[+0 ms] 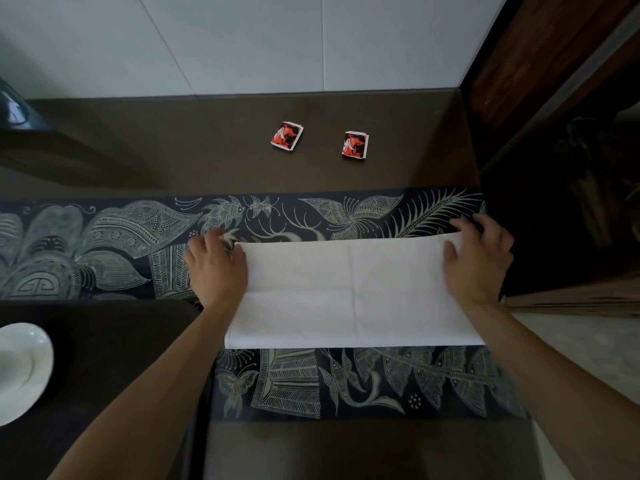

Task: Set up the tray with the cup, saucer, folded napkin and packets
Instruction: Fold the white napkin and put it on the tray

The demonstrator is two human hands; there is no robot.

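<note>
A white napkin (349,292) lies spread flat on a dark patterned runner (104,244), with fold creases across it. My left hand (218,265) grips its far left corner. At the far right corner, my right hand (479,261) pinches the edge, which is slightly lifted. Two red-and-black packets lie on the brown counter behind, one (286,136) to the left and one (355,144) to the right. A white saucer (20,372) sits on a dark tray (121,341) at the lower left. No cup is in view.
The brown counter (173,150) ends at a white tiled wall (242,43) behind. A dark wooden cabinet (568,168) stands along the right side. A dark shiny object (15,109) is at the far left edge.
</note>
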